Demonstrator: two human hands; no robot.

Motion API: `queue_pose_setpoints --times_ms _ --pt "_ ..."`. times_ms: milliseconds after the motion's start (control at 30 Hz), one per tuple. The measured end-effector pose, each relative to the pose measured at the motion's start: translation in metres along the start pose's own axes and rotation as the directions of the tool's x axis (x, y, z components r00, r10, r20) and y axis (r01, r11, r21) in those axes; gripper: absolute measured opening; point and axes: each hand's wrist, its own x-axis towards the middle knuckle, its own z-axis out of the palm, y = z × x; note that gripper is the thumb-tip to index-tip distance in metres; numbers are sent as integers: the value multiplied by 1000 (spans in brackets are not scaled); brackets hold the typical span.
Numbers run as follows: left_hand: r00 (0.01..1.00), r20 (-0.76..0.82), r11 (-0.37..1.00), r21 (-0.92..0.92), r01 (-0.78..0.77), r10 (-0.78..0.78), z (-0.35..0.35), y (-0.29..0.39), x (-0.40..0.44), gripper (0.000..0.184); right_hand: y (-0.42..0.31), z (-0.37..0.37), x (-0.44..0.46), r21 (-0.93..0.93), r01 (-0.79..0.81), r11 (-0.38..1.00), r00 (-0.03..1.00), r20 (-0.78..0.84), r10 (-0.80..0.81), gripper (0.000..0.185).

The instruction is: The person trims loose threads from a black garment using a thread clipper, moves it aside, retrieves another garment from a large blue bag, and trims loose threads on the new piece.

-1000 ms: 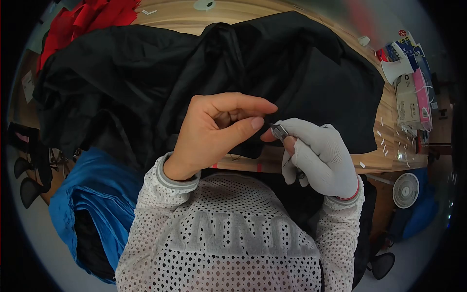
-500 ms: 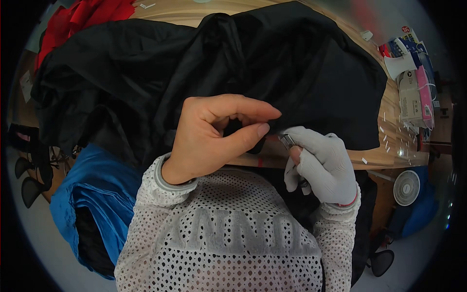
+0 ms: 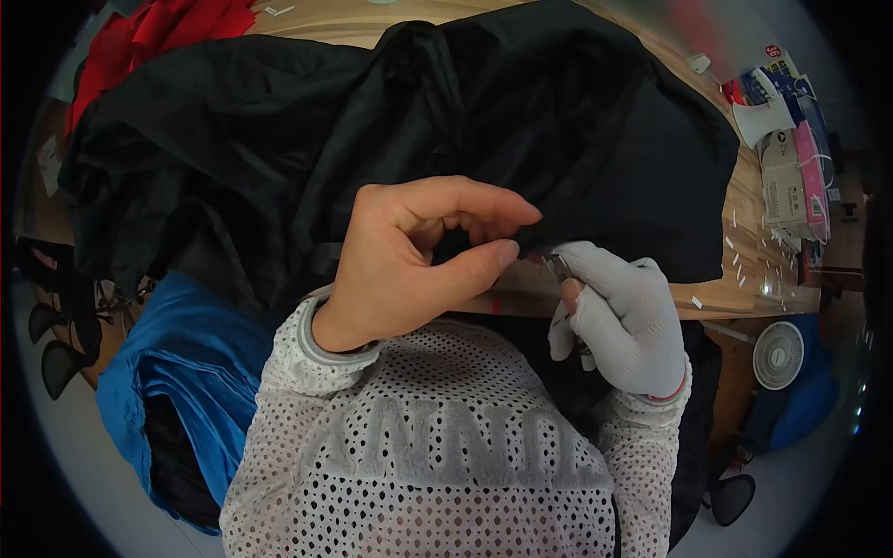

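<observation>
I see the black cloth [image 3: 549,121] lying just beyond both hands on the table [image 3: 744,214], its long axis running left to right. The left hand [image 3: 395,260] is nearer its middle, thumb and forefinger narrowly parted — I can't tell what the curled fingers hide. The gloved right hand [image 3: 637,321] grips a small metal tool [image 3: 561,269], angled up toward the left fingertips.

The gloved right hand [image 3: 633,321], with the small metal tool [image 3: 559,268], has moved away from the left hand [image 3: 400,256]; a gap now separates the tool's tip from the left fingers [image 3: 505,253], where they had nearly met.
</observation>
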Motion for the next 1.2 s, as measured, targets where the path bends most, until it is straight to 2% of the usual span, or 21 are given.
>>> queue_pose_setpoints --times_ms 67,167,300,400,567,1000,1067,1200 --pt "998 -36 997 -57 45 -47 2 2 -1 26 5 2 -6 44 104 994 991 -86 -100 24" --pt "999 -25 999 50 -19 20 5 -2 0 27 -1 5 -4 -1 71 998 995 -76 -70 22" --pt "998 -49 998 55 -37 40 8 -2 -1 28 -1 2 -1 -36 44 998 999 -5 -45 21" --pt "999 -31 998 55 -39 41 8 -2 -2 30 3 5 -2 -31 59 998 996 -59 -61 19" --pt "1000 -8 999 -31 28 -28 9 0 -2 30 4 4 -2 -4 52 999 998 -41 -52 19" --pt "999 9 988 -148 34 -33 6 1 -2 22 6 5 -1 -2 73 997 997 -22 -73 18" --pt "994 39 980 -171 103 -98 5 2 -1 21 7 6 -1 -12 84 996 996 -40 -84 17" --pt "988 -4 966 -211 152 -156 9 3 -2 24 10 8 -2 -31 106 994 992 -59 -107 17"
